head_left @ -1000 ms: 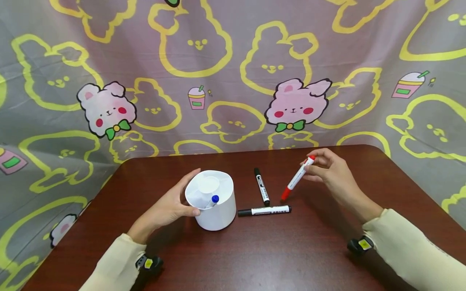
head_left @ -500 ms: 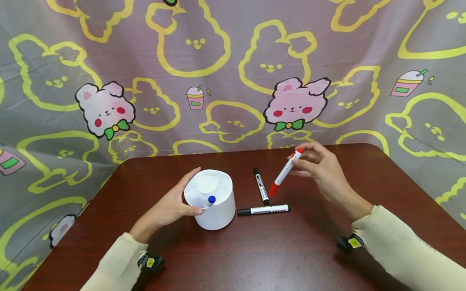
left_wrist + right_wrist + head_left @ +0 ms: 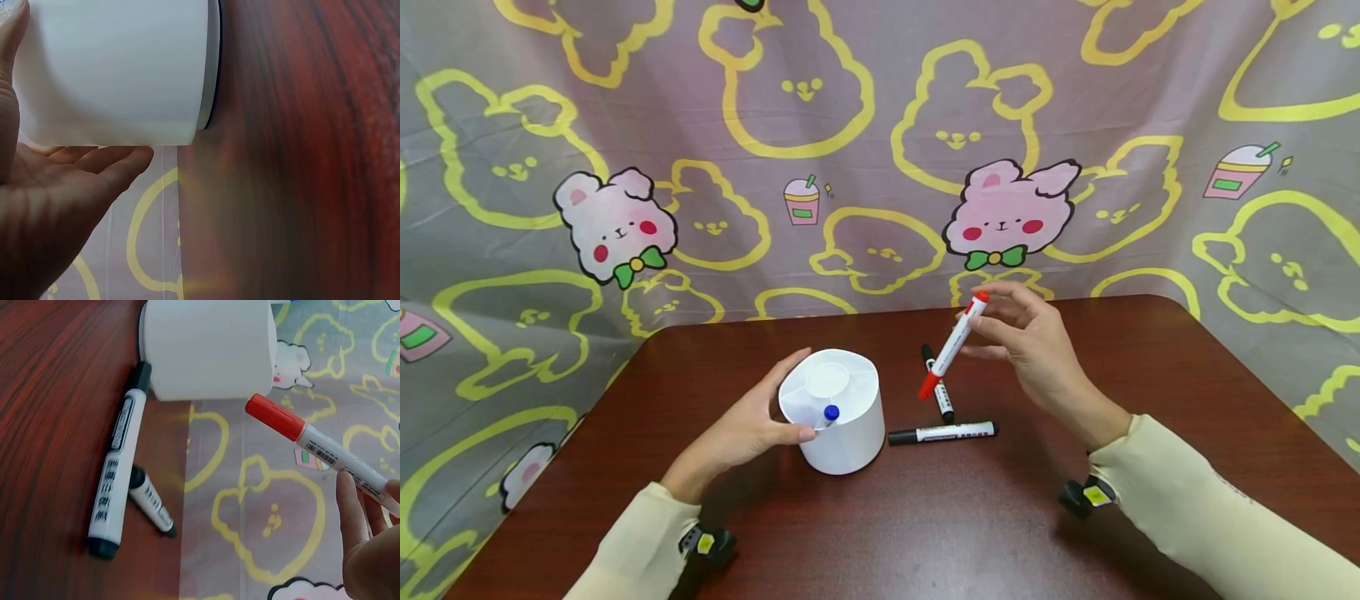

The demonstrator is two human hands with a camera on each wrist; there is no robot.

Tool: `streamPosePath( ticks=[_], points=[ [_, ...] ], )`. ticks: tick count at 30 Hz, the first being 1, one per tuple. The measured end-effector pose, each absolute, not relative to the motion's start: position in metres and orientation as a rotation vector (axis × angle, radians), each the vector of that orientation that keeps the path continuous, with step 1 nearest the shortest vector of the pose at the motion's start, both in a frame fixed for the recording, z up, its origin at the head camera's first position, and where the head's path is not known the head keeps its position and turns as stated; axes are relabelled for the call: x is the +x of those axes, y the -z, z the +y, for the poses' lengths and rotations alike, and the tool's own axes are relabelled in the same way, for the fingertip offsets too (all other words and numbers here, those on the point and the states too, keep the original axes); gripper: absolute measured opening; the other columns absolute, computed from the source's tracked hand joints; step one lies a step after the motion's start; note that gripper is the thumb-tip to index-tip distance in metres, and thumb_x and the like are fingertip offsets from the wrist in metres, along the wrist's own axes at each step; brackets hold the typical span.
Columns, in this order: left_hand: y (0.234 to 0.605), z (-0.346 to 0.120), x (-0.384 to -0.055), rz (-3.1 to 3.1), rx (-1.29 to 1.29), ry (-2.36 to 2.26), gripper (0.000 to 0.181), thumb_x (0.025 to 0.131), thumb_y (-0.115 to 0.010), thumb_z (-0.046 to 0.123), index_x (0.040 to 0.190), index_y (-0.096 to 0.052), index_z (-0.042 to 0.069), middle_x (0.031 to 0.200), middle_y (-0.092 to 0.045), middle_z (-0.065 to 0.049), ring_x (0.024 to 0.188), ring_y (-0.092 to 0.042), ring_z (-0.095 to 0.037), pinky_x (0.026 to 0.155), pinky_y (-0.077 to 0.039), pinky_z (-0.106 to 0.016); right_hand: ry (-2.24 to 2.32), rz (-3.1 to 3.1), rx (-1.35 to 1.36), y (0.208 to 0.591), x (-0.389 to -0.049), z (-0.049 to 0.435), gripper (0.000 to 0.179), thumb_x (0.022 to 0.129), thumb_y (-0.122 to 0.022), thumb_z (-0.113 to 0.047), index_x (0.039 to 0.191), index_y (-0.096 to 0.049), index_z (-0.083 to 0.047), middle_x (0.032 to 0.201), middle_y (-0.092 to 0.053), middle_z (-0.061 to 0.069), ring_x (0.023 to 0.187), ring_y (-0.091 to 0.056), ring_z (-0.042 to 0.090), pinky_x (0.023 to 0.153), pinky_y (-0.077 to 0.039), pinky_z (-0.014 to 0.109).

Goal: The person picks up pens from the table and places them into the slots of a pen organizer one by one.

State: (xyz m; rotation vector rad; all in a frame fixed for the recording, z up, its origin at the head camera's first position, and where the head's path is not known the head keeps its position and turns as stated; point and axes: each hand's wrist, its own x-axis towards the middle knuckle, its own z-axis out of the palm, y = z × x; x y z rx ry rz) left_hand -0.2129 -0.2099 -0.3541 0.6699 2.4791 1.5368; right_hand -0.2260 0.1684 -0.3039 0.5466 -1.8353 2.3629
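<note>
A round white pen holder with divided compartments stands on the table, and my left hand grips its left side, thumb at the rim. Inside, near that thumb, a blue-ended marker pokes up from a front compartment. To the right, my right hand pinches a red-and-white marker near its upper end. It slants in the air, red cap down to the left, apart from the holder. In the right wrist view that red cap points toward the holder. The left wrist view shows fingers against the holder's wall.
Two black-and-white markers lie right of the holder. The front marker lies crosswise; the rear marker points away, partly hidden behind the red one. The dark wooden table ends at a patterned curtain.
My right hand has moved left and slightly up with the red marker, bringing it nearer the holder and over the rear black marker. My left hand stays on the holder.
</note>
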Motion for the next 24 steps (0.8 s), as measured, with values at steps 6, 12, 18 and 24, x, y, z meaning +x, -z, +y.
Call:
streamPosePath(
  ticks=[6,12,18,24],
  points=[
    [0.353,-0.21,-0.213,2.447,0.683,-1.554,0.11,0.082,-0.092,0.025,0.166,-0.023,0.014,0.158,-0.046,-0.019,0.136,-0.051,-0.035,0.111,-0.044,-0.037,-2.392,-1.813,0.587,0.298,-0.223,0.154,0.028,0.099,-0.063,0.008,0.122,-0.062,-0.009,0.101,-0.077,0.001,0.097,-0.077,0.019,0.079,-0.064,0.046],
    [0.353,-0.212,-0.212,2.4,0.69,-1.588,0.108,0.083,-0.091,0.022,0.166,-0.022,0.009,0.157,-0.044,-0.024,0.133,-0.053,-0.037,0.101,-0.049,-0.022,-2.42,-1.789,0.609,0.293,-0.223,0.142,0.027,0.099,-0.06,0.01,0.122,-0.056,-0.003,0.101,-0.077,0.005,0.094,-0.078,0.021,0.08,-0.063,0.048],
    [0.354,-0.212,-0.212,2.32,0.694,-1.649,0.105,0.084,-0.089,0.017,0.164,-0.023,0.004,0.154,-0.046,-0.028,0.121,-0.062,-0.026,0.096,-0.055,-0.026,-2.392,-1.827,0.624,0.293,-0.223,0.133,0.026,0.098,-0.06,0.01,0.121,-0.053,0.0,0.102,-0.076,0.006,0.093,-0.077,0.02,0.08,-0.064,0.047],
    [0.353,-0.213,-0.21,2.355,0.648,-1.62,0.099,0.085,-0.087,0.015,0.164,-0.026,0.006,0.154,-0.048,-0.026,0.115,-0.066,-0.021,0.093,-0.057,-0.026,-2.395,-1.84,0.662,0.292,-0.223,0.124,0.025,0.097,-0.06,0.013,0.119,-0.054,0.001,0.103,-0.075,0.007,0.096,-0.078,0.022,0.081,-0.064,0.046]
  ],
)
